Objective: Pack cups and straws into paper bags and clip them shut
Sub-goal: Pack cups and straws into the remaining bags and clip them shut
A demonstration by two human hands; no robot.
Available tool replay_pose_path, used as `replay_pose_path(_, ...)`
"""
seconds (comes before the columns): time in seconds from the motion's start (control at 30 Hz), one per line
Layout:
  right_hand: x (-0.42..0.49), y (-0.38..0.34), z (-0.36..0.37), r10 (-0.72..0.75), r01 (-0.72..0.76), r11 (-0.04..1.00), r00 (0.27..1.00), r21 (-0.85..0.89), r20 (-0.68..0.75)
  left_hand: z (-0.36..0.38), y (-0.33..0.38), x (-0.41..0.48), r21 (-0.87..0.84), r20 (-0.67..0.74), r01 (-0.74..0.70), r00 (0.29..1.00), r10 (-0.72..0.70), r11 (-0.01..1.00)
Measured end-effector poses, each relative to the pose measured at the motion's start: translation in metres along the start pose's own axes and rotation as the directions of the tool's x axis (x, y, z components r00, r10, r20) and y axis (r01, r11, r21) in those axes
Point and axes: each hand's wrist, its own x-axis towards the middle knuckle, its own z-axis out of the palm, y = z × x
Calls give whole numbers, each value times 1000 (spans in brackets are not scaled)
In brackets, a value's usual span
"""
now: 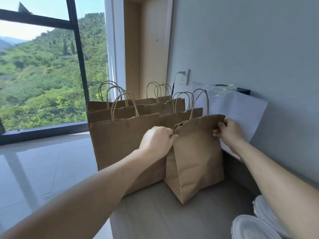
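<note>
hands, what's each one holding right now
The left hand pinches the left top edge of the front paper bag.
The right hand pinches the right top edge of the same bag.

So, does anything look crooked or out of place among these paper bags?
Only the front bag: it sits tilted and creased, its top gaping at the left corner, while the bags behind stand straight. The left hand and right hand pinch its top edges.

Bare left hand (pixel 156 141), bare right hand (pixel 228 131), bare forearms (pixel 96 187)
</note>
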Motion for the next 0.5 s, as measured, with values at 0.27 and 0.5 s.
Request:
replay_pose_path(0.27,-5,-14,-2,-124,119,990,990,-76,-70,11,1,-8,1,-13,30,999,-29,1000)
replay_pose_path(0.5,-19,-14,-5,-75,68,984,997,-164,-36,8,3,-8,-79,17,94,996,-93,992)
